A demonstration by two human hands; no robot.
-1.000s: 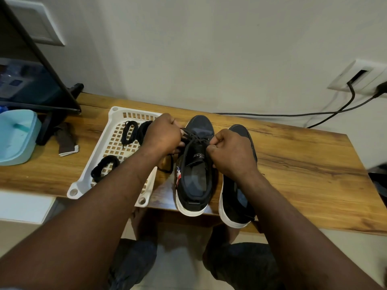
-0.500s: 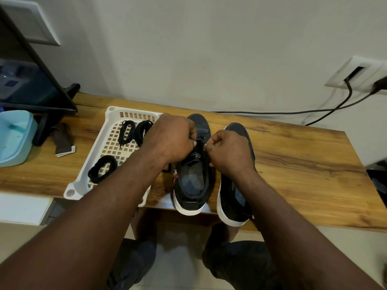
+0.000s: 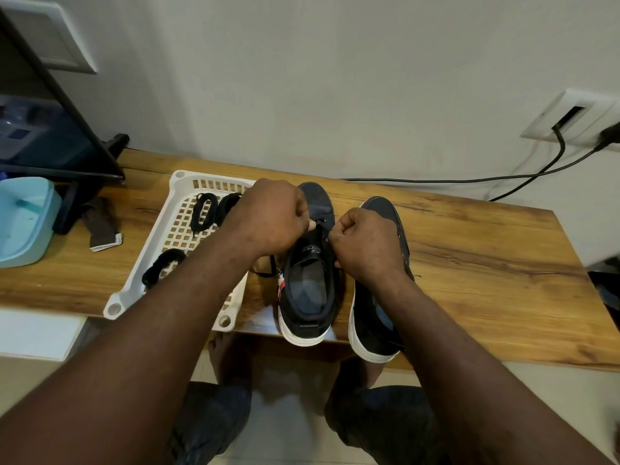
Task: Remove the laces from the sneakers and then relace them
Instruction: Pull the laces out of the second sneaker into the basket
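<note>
Two dark sneakers with white soles stand side by side on the wooden table, heels toward me. My left hand (image 3: 271, 218) and my right hand (image 3: 365, 243) hover over the left sneaker (image 3: 308, 283), each pinching part of its black lace (image 3: 320, 226) near the tongue. A loop of that lace hangs off the shoe's left side. The right sneaker (image 3: 379, 317) stands partly under my right wrist and shows bare eyelets.
A white perforated tray (image 3: 174, 229) left of the shoes holds three coiled black laces (image 3: 203, 213). Further left are a light blue box (image 3: 23, 223), a black stand (image 3: 84, 156) and a brown strap (image 3: 100, 226). Black cables (image 3: 469, 179) run along the wall at right.
Both hands have closed in together over the left sneaker's tongue, with the left hand shifting right and forward. The loose tangle of lace between them has drawn tighter.
</note>
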